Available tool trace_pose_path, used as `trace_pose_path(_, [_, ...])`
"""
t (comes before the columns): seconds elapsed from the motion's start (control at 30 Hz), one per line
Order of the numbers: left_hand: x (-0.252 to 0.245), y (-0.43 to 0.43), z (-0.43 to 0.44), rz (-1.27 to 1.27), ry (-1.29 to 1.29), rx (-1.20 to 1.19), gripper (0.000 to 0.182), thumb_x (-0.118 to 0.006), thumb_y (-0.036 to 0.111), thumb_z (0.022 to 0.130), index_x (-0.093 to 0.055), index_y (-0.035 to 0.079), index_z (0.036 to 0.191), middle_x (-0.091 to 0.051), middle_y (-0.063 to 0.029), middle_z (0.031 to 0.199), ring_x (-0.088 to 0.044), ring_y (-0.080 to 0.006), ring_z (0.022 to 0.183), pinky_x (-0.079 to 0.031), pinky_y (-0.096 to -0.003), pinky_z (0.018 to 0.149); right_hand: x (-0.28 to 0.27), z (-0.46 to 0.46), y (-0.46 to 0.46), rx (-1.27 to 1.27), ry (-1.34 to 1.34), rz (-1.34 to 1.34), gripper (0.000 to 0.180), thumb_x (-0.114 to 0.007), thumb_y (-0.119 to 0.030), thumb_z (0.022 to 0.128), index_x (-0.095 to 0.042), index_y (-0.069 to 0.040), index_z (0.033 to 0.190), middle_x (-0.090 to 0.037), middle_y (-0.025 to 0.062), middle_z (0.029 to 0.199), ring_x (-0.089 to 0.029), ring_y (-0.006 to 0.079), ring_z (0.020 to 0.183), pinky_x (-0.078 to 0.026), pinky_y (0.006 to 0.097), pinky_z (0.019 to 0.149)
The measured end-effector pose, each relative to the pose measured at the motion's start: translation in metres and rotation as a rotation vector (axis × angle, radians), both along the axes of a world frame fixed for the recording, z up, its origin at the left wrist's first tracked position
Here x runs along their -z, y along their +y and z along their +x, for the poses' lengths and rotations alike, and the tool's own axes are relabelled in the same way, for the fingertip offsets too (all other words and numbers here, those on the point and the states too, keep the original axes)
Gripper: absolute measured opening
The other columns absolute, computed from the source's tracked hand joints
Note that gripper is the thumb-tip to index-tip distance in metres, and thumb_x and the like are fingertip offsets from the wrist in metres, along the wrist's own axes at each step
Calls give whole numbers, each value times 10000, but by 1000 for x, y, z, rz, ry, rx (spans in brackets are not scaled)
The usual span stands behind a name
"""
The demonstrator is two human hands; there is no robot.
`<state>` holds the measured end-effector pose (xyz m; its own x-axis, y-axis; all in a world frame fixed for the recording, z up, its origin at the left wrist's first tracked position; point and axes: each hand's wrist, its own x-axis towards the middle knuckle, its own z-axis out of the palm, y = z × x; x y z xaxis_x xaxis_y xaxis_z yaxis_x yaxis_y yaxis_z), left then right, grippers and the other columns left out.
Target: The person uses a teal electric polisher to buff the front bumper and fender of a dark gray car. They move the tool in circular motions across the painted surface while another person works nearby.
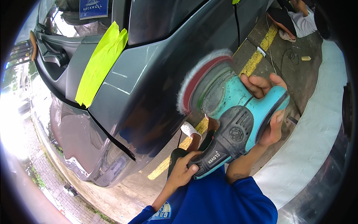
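Note:
My left hand (183, 169) is wrapped around the black rear handle of a turquoise-and-black car polisher (237, 112). Around its front end curls my right hand (270, 123), fingers over the top and thumb along the near side. The polisher's round pad (191, 79), white wool on a red and grey backing, faces the dark grey car body panel (156, 81). Its rim is blurred; whether it presses on the paint I cannot tell. Thin white lines (119, 74) mark the panel. Bright yellow-green masking tape (102, 65) covers the seam to its left.
Another person's leg and white-clad part (303, 23) appear at upper right. Cables (292, 54) and a small yellow cylinder (306, 58) lie on the concrete floor. A yellow painted line (254, 60) runs beneath the car's side. A pale sheet (304, 134) hangs or lies along the right.

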<state>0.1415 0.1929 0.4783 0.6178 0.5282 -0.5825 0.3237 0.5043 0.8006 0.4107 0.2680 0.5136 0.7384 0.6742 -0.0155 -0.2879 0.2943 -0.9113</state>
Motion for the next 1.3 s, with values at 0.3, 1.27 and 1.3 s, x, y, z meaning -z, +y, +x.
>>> trace_pose_path(0.3, [13,-28,-69,-37,-15,-14,888,-533,742,995,-603,-43,1403,-717,-195,1267,-685,-294,1175,-497,-396,1032,-4,-57,-28,-162,121,94,875,-928,-459,812,-452,4,1381,-693,317,1204,-706,421,1208,-469,537,1178])
trace_pose_path(1.27, [49,-78,-115,16,-3,-72,913,-550,712,994,-561,-88,1433,-707,-254,1287,-687,-332,1202,-489,-411,1056,35,-85,-75,-360,78,190,741,-889,-346,863,-433,-12,1342,-688,317,1254,-663,447,1282,-278,558,1288])
trace_pose_path(1.3, [48,-73,-109,21,-17,-48,903,-544,707,1001,-559,-85,1434,-700,-255,1300,-681,-339,1213,-482,-414,1066,32,-81,-71,-335,81,186,750,-891,-357,861,-427,-13,1339,-693,313,1239,-670,445,1272,-281,561,1287])
